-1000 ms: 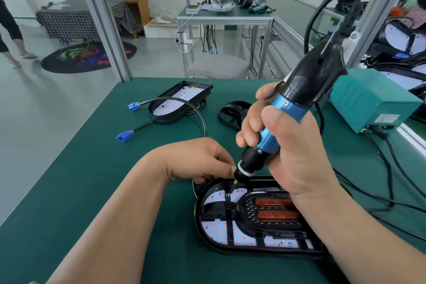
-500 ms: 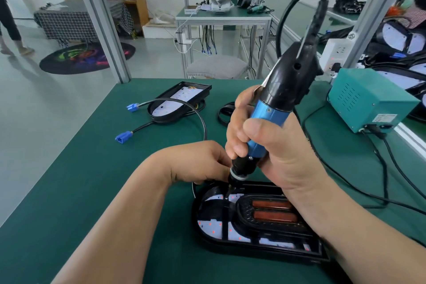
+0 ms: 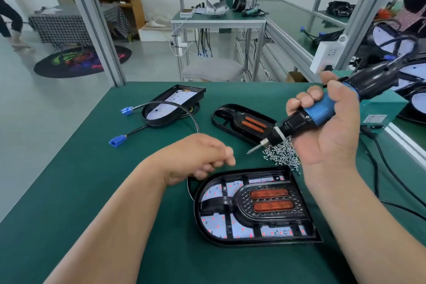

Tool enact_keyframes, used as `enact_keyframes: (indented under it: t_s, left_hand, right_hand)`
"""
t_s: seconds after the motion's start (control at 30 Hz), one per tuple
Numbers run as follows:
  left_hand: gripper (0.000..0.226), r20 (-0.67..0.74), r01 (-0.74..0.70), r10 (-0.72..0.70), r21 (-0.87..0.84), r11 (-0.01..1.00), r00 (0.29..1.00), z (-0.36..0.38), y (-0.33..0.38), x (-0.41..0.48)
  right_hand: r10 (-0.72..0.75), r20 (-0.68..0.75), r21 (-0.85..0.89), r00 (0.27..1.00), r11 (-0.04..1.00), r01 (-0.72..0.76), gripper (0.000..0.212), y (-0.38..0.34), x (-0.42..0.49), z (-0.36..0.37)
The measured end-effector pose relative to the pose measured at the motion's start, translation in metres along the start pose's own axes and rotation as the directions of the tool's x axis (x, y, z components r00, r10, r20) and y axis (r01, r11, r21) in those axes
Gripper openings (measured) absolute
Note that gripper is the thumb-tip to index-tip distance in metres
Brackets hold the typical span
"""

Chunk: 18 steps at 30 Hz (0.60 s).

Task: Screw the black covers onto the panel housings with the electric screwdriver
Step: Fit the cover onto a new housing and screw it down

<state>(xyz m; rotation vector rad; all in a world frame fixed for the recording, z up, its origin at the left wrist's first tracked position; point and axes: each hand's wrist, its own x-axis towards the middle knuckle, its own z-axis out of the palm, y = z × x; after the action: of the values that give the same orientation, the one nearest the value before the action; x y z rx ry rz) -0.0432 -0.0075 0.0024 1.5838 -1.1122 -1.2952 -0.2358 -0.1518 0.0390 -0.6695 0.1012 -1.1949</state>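
Note:
A black panel housing (image 3: 207,226) lies near the table's front edge, a black cover (image 3: 267,210) with two orange strips seated in it. My right hand (image 3: 332,136) grips the blue and black electric screwdriver (image 3: 318,110), held tilted in the air. Its bit (image 3: 253,149) points down-left above a pile of small silver screws (image 3: 282,155). My left hand (image 3: 200,159) hovers just past the housing's upper left edge, fingers loosely curled and nothing visible in them. A second loose black cover (image 3: 239,122) lies behind the screws.
Another housing (image 3: 175,101) with a black cable and two blue connectors (image 3: 117,140) sits at the back left of the green mat (image 3: 92,191). A teal power box (image 3: 380,108) stands at the right, with black cables (image 3: 382,168) trailing toward me.
My right hand lifted the screwdriver off the housing, up and to the right, tilting it flat. My left hand let go of the housing's edge and rose. The screws and second cover are now uncovered.

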Motion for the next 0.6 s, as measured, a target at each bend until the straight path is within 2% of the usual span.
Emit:
enact_keyframes:
  t_s: [0.03, 0.07, 0.1, 0.13, 0.17, 0.2, 0.27, 0.43, 0.5, 0.6]
  left_hand:
    - [0.022, -0.045, 0.001, -0.011, -0.216, 0.976, 0.999, 0.002, 0.002, 0.004]
    - [0.018, -0.076, -0.009, -0.029, -0.46, 0.888, 0.997, 0.004, 0.004, 0.007]
    - [0.012, -0.093, -0.026, -0.055, -0.701, 0.713, 0.994, 0.005, 0.007, 0.01]
    - [0.01, -0.114, -0.058, -0.084, -0.868, 0.493, 0.99, 0.005, 0.008, 0.013]
    - [0.015, -0.148, -0.104, -0.116, -0.941, 0.323, 0.982, 0.005, 0.006, 0.016]
    - [0.018, -0.173, -0.133, -0.149, -0.96, 0.248, 0.974, 0.004, 0.005, 0.017]
    - [0.019, -0.175, -0.119, -0.173, -0.948, 0.294, 0.969, 0.004, 0.001, 0.016]
    - [0.02, -0.197, -0.101, -0.093, -0.786, 0.61, 0.976, 0.009, 0.001, 0.015]
    - [0.009, -0.191, -0.107, -0.051, -0.729, 0.676, 0.98, 0.011, 0.002, 0.014]
    - [0.004, -0.137, -0.097, 0.004, -0.686, 0.721, 0.991, 0.013, 0.002, 0.011]
  right_hand:
    - [-0.007, -0.024, 0.016, 1.0, 1.0, 0.008, 0.012, -0.001, 0.001, -0.002]
    - [-0.013, -0.044, 0.027, 0.999, 1.0, 0.014, 0.012, -0.002, 0.002, -0.003]
    - [-0.015, -0.06, 0.033, 0.998, 0.999, 0.017, 0.011, -0.001, 0.003, -0.004]
    - [-0.015, -0.073, 0.034, 0.997, 0.999, 0.017, 0.01, 0.0, 0.003, -0.005]
    - [-0.013, -0.081, 0.031, 0.997, 0.999, 0.016, 0.01, 0.001, 0.003, -0.005]
    - [-0.011, -0.085, 0.026, 0.996, 1.0, 0.013, 0.01, 0.002, 0.003, -0.006]
    - [-0.002, -0.088, 0.014, 0.996, 1.0, 0.003, 0.009, 0.005, 0.002, -0.006]
    - [0.009, -0.069, 0.003, 0.998, 1.0, -0.009, 0.008, 0.008, 0.0, -0.005]
    - [0.009, -0.059, 0.003, 0.998, 1.0, -0.008, 0.008, 0.007, -0.001, -0.004]
    - [0.001, -0.063, 0.012, 0.998, 1.0, -0.001, 0.008, 0.006, -0.002, -0.002]
